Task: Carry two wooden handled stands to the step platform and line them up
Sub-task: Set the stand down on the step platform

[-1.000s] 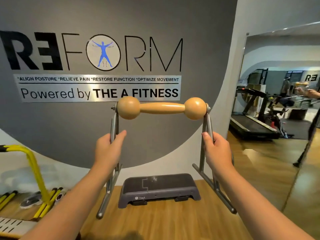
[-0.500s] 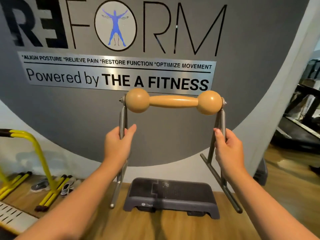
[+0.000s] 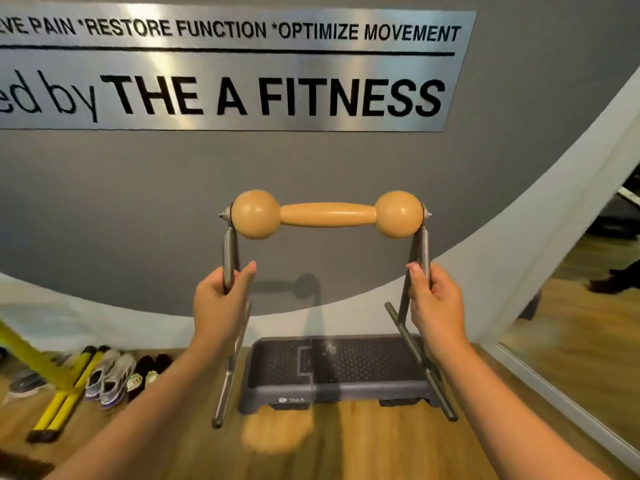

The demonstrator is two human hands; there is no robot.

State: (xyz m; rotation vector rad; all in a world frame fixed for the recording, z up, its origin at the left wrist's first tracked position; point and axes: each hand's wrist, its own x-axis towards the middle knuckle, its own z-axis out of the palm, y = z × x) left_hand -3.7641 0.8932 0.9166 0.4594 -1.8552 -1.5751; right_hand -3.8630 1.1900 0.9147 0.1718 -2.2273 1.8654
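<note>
I hold one wooden handled stand (image 3: 327, 214) up in the air in front of me: a tan wooden bar with a ball at each end on two grey metal legs. My left hand (image 3: 221, 306) grips the left leg and my right hand (image 3: 434, 306) grips the right leg. Below and beyond it, the dark grey step platform (image 3: 332, 365) sits on the wooden floor against the wall; nothing rests on it. Only this one stand is in view.
A grey wall with a metal sign (image 3: 221, 71) rises right behind the platform. Yellow bars (image 3: 59, 403) and several shoes (image 3: 110, 379) lie on the floor at left. A mirror edge (image 3: 568, 403) runs along the right.
I have stepped closer to the wall and platform; the platform looks larger and sits straight ahead. The stand stays raised in both hands.
</note>
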